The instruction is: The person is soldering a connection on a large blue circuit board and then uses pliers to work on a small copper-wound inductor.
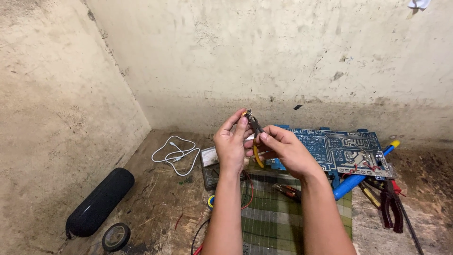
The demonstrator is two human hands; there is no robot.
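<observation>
My left hand point(231, 141) is raised above the floor and pinches a small component point(246, 114) with yellowish bits between fingertips and thumb. My right hand point(283, 150) grips a pair of small pliers with yellow handles point(257, 153); their dark jaws meet the component at the top. Both forearms come up from the bottom edge over a green checked cloth point(271, 222).
A blue circuit board point(335, 146) lies behind my right hand. A multimeter point(210, 167) and a white cable point(174, 153) lie to the left, with a black cylindrical speaker point(100, 202) and a tape roll point(116, 236). At right lie a blue-handled screwdriver point(351, 183) and red-handled pliers point(391, 205).
</observation>
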